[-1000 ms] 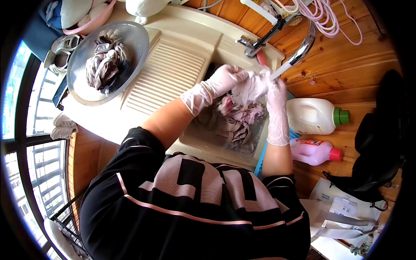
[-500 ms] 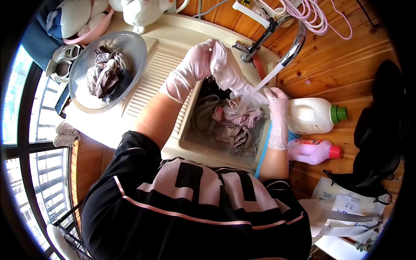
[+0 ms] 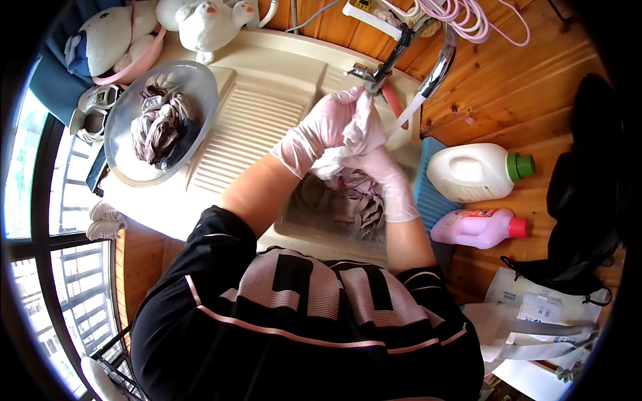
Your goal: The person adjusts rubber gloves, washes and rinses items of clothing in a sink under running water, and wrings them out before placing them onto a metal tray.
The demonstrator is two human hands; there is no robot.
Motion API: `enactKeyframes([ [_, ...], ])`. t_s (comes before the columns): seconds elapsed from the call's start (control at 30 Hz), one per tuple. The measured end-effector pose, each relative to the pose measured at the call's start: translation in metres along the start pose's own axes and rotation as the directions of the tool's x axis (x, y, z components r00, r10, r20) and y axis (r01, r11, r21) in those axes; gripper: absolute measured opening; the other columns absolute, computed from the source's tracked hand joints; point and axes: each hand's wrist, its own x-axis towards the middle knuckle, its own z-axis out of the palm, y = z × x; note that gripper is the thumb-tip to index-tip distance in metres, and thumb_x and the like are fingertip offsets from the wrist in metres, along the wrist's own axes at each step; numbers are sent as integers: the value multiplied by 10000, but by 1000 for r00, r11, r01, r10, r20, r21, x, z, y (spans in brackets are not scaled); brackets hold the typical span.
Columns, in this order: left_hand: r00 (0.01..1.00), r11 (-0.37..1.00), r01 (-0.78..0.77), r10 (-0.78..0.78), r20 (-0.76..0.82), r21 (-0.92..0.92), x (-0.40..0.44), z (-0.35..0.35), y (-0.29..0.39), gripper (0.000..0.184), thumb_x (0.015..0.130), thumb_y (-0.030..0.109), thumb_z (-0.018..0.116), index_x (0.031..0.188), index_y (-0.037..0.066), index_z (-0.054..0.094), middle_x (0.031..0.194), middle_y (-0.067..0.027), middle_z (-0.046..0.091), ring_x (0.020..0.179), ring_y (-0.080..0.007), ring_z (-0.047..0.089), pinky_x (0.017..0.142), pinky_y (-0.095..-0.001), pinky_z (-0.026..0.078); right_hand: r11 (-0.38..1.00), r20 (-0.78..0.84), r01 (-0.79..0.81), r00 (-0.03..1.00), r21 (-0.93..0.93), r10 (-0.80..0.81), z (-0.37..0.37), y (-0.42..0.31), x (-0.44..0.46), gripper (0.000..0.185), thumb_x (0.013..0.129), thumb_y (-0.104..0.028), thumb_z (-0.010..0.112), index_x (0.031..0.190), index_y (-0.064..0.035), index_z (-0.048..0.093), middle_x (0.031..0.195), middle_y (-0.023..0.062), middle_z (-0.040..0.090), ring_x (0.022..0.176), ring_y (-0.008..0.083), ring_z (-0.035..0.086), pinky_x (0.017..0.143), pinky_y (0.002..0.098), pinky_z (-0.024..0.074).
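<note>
My left hand (image 3: 332, 121), in a thin translucent glove, is closed on a wet whitish cloth (image 3: 366, 134) above the sink. Also gloved, my right hand (image 3: 386, 172) grips the lower part of the same cloth, close under my left; its fingertips are partly hidden. The cloth is bunched between the two hands. Beneath them, the sink (image 3: 284, 224) holds water and a heap of greyish-pink laundry (image 3: 364, 200). Water runs from the chrome faucet (image 3: 439, 67) just behind the cloth.
A clear basin (image 3: 208, 100) with twisted wet clothes stands left of the ribbed washboard (image 3: 231, 137). On the right are a white detergent bottle (image 3: 468, 174), a pink bottle (image 3: 471, 228) and a blue ridged board (image 3: 431, 190). White plush toys (image 3: 207, 30) sit at the back left.
My hands have come together, so the cloth that was stretched between them under the running water is now bunched. My right hand has moved left, and my left hand slightly down and right.
</note>
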Motion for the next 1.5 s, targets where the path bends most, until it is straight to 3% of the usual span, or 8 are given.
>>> enactKeyframes([
  [0.3,964,807,-116,231,-129,579,-21,-21,61,215,934,180,391,887,10,512,760,-76,547,630,-200,521,606,-286,438,379,-151,132,988,916,22,-2,16,-7,478,839,-135,474,1284,24,404,1219,144,508,1007,231,541,780,351,494],
  [0.37,919,935,144,-248,-307,-324,-31,-61,73,188,885,156,448,864,6,560,668,-49,575,512,-145,508,443,-178,400,516,-296,192,947,835,126,-21,31,-3,468,768,-34,465,1230,40,455,1180,143,543,1011,236,576,786,359,508],
  [0.43,689,845,92,327,-646,526,-17,-87,27,391,854,317,553,1115,27,530,989,-149,619,844,-248,611,763,-374,514,427,-322,203,919,881,228,-23,13,-7,448,761,30,444,1208,43,472,1061,180,595,882,229,621,693,329,533],
  [0.63,988,945,74,-113,-107,-319,12,-136,-48,414,891,467,493,991,70,554,900,-110,621,835,-303,567,796,-452,462,894,-291,-136,916,426,278,25,9,-18,619,691,113,476,1288,-35,409,1074,179,581,674,221,617,470,236,462],
  [0.73,1000,948,22,-17,19,-318,10,-117,-56,235,954,288,425,900,73,502,797,-98,573,686,-236,545,647,-391,497,831,-329,208,848,-516,-416,47,11,-29,457,754,-46,664,1185,-22,514,1137,168,550,926,281,586,736,348,493],
  [1.0,923,979,-199,173,-345,-42,33,-150,-88,397,955,325,332,1085,11,538,1074,-162,608,951,-290,596,919,-401,453,797,-500,-440,842,-414,205,-15,53,35,288,846,-288,535,946,-25,593,891,210,636,873,368,616,737,449,488],
  [1.23,991,996,89,-91,-97,-26,-6,-105,-44,423,931,453,376,843,75,543,841,-133,594,790,-264,552,745,-418,458,685,-268,41,902,-727,-338,49,10,-13,291,868,-311,554,839,-27,608,855,173,626,836,375,599,727,447,466],
  [1.5,982,997,-77,73,-174,-13,18,-122,-73,220,941,217,387,1001,70,539,991,-93,591,937,-226,560,816,-327,461,759,-585,-294,800,-580,-137,13,45,21,375,870,-366,512,798,-22,643,779,189,633,790,390,605,734,460,479],
])
